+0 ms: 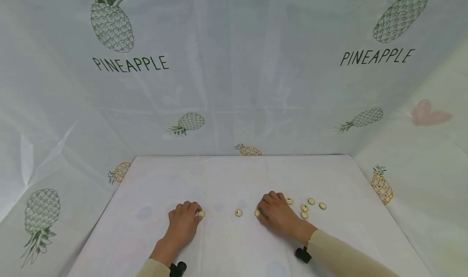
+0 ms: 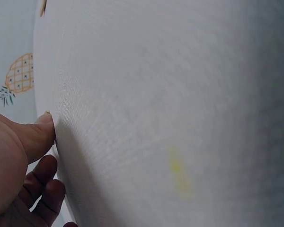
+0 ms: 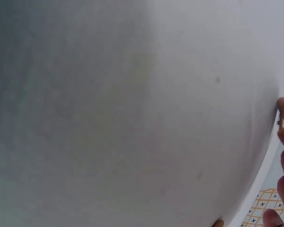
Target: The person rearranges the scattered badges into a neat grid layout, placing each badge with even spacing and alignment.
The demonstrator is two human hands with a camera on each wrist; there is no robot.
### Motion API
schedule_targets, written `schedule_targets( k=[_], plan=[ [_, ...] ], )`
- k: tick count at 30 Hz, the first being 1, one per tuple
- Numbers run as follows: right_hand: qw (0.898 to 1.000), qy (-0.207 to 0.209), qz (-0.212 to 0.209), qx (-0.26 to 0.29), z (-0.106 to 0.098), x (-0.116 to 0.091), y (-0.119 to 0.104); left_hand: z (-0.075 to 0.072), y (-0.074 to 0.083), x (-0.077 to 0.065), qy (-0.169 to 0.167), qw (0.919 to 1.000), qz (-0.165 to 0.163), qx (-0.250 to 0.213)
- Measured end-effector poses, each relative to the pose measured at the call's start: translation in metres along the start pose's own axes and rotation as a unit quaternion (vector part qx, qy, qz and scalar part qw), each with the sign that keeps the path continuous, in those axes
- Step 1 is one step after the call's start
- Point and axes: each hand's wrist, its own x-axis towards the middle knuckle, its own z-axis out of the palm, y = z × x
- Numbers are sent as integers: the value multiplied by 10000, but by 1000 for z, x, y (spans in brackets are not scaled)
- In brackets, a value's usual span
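Observation:
Small round pale-yellow discs with dark centre marks lie on the white table. The left hand [image 1: 184, 221] is low over the table and pinches one disc [image 1: 201, 213] at its thumb and fingertip; in the left wrist view only a sliver of that disc [image 2: 47, 112] shows past the thumb. Farther right, the right hand [image 1: 276, 213] pinches another disc [image 1: 257, 213] between thumb and forefinger. The right wrist view shows this disc edge-on [image 3: 281, 124], close to the table surface. Between the hands a single disc [image 1: 239, 213] lies flat.
Several more discs lie loose to the right of the right hand, one [image 1: 289, 201] beside its knuckles and another [image 1: 322, 206] farthest right. White sheeting [image 1: 234, 86] printed with pineapples rises behind the table [image 1: 226, 175] and along both sides.

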Motion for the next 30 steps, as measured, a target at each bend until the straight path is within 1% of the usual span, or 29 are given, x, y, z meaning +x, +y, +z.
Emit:
schedule_targets(
  k=[5,9,11,14,16,18,23,26,30],
  plan=[
    [9980,398,-442,-226,2,5,6,0,-4,0,-48,9999,31,137],
    [9947,615,-721,-400,1,9,11,2,-8,-2,0,9993,197,330],
    [9947,600,-703,-458,-1,9,14,3,-10,-3,66,9987,340,373],
    [9960,485,-515,-547,-5,8,17,4,-12,-2,162,9975,587,354],
    [9967,410,-397,-585,-7,7,19,4,-12,-1,187,9970,681,327],
    [9970,394,-325,-588,-8,6,20,4,-11,0,150,9971,678,304],
    [9962,480,-384,-619,-8,8,23,1,-12,1,95,9980,584,221],
    [9958,480,-411,-656,-8,11,25,1,-13,0,157,9975,633,255],
    [9963,401,-373,-658,-9,13,28,1,-13,-1,265,9962,719,426]
  ],
)
